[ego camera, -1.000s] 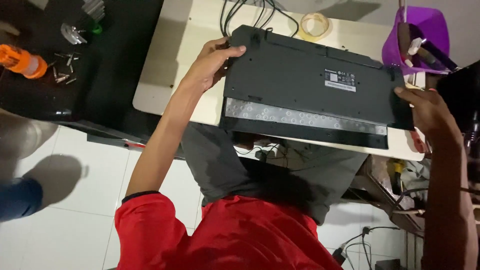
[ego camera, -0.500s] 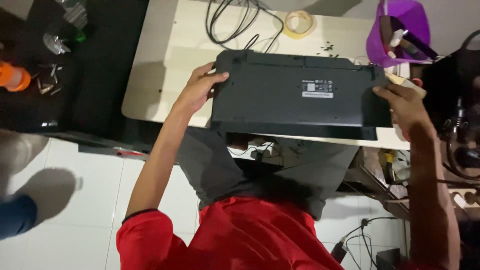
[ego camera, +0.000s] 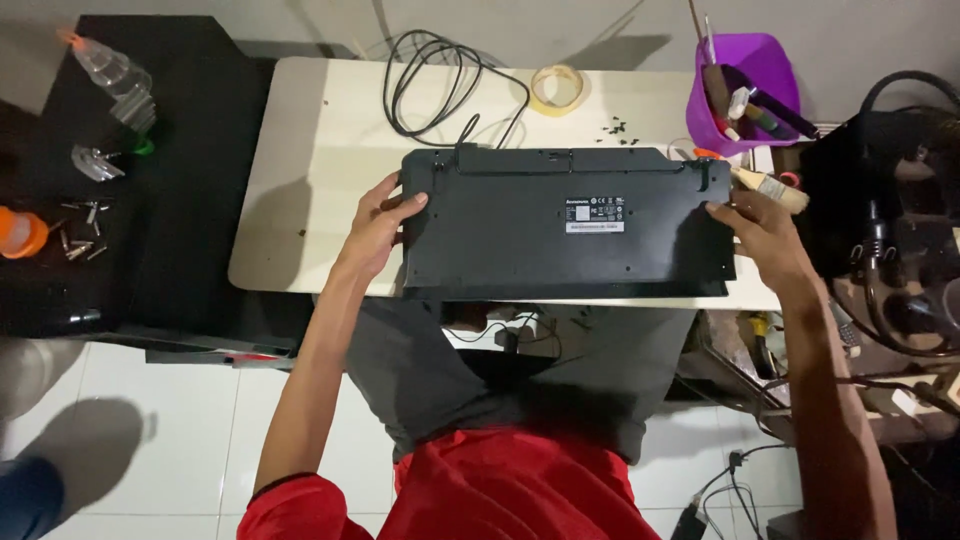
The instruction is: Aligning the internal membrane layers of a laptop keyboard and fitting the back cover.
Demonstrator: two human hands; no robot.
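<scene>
Now the matte black plastic keyboard (ego camera: 565, 225) lies face-down, flat on the pale smooth tabletop (ego camera: 320, 170); left hand (ego camera: 378, 225) fingers curl round its left edge, right hand (ego camera: 762, 228) fingers clasp the right edge, coiled black cable (ego camera: 430, 85) behind.

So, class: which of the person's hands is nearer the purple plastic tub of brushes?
Right. The right hand grips the black keyboard's end just below the purple plastic tub; the left hand holds the far end, away from it.
</scene>
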